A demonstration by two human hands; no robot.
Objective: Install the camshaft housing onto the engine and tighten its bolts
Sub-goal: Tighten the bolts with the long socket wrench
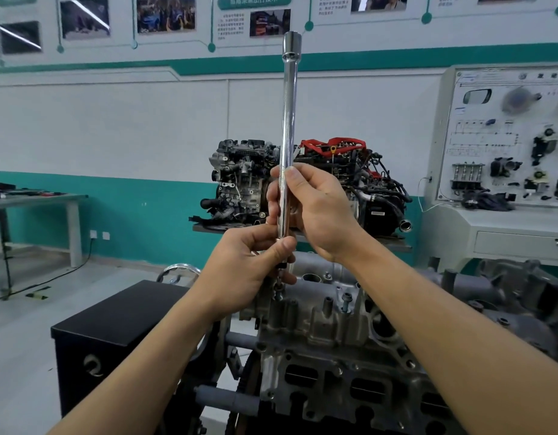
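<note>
Hands close around a long chrome extension bar (289,120) held upright above the engine (334,387). The right hand (318,211) wraps its fingers round the lower shaft, thumb laid along it. Just below, the left hand (249,262) pinches the bar's bottom end between thumb and curled fingers. The bar's wider socket end points up. Its lower tip hangs over the far left corner of the camshaft housing (321,321), which sits on top of the engine; whether the tip touches the corner bolt (278,296) there I cannot tell. An upright bolt (346,301) stands in the housing nearer the middle. A black cabinet (114,324) stands left of the engine, and a second engine (240,180) and a training panel (506,136) stand by the wall behind
</note>
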